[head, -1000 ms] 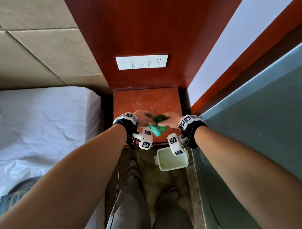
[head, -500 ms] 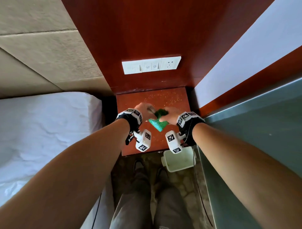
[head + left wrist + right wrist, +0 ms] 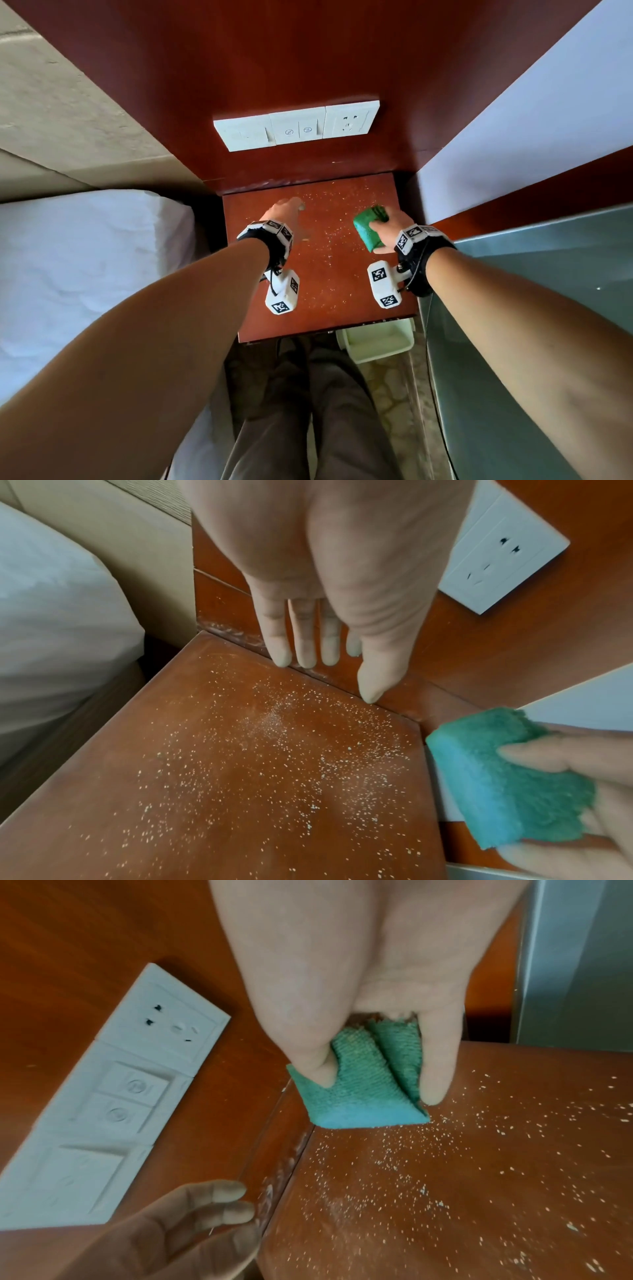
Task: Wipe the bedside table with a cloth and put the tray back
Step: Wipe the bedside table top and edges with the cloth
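The red-brown bedside table (image 3: 322, 274) (image 3: 212, 791) (image 3: 462, 1204) is sprinkled with pale crumbs. My right hand (image 3: 387, 228) (image 3: 369, 1047) grips a folded green cloth (image 3: 368, 228) (image 3: 507, 775) (image 3: 363, 1096) over the table's far right corner, its lower edge at the surface. My left hand (image 3: 284, 216) (image 3: 318, 642) hovers empty over the far left part, fingers straight and pointing at the back edge. The pale green tray (image 3: 376, 339) sits on the floor below the table's front right corner.
A white switch and socket panel (image 3: 296, 128) (image 3: 103, 1110) is mounted on the wooden wall behind the table. A white bed (image 3: 85, 274) stands close on the left. A grey-green surface (image 3: 531, 325) runs along the right. My legs (image 3: 308, 411) stand before the table.
Both hands held the cloth together over the table's middle. Now they have parted: the right hand carries the cloth to the far right corner and the left hand has let go and moved left.
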Demonstrator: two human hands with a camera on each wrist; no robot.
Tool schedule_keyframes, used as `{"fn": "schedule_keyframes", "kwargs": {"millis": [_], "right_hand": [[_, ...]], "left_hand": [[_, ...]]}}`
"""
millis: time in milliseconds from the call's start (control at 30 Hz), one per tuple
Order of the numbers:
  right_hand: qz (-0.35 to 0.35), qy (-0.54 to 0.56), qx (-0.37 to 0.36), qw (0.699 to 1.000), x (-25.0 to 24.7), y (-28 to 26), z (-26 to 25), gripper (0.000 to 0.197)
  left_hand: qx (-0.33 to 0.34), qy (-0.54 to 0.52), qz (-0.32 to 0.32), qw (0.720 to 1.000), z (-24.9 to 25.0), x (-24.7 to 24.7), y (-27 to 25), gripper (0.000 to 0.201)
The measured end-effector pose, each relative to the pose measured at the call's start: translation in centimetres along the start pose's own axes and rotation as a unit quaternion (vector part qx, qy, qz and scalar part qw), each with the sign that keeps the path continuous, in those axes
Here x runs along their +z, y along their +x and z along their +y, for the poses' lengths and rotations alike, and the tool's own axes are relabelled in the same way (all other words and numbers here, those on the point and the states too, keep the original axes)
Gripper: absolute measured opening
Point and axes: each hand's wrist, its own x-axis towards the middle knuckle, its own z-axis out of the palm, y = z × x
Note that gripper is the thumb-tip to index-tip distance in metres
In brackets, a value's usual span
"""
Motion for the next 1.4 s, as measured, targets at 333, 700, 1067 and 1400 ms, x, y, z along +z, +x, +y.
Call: {"fn": "schedule_keyframes", "kwargs": {"millis": [333,700,1067,1400], "right_hand": [[0.080,-0.150,-0.013,0.985,-3.7,10.5,3.3,0.041],[0.214,-0.100,-0.097,0.967,-3.5,18.2,3.5,0.023],[0.246,-0.107,-0.142,0.953,-1.9,21.2,3.4,0.023],[0.152,-0.159,-0.150,0.964,-2.7,20.9,3.6,0.035]], "left_hand": [[-0.052,0.099,0.011,0.994,1.3,4.6,7.7,0.092],[-0.086,0.126,0.006,0.988,0.6,8.8,12.7,0.132],[-0.081,0.154,-0.030,0.984,-1.0,10.8,14.3,0.154],[-0.076,0.207,-0.050,0.974,-1.0,11.1,14.3,0.158]]}}
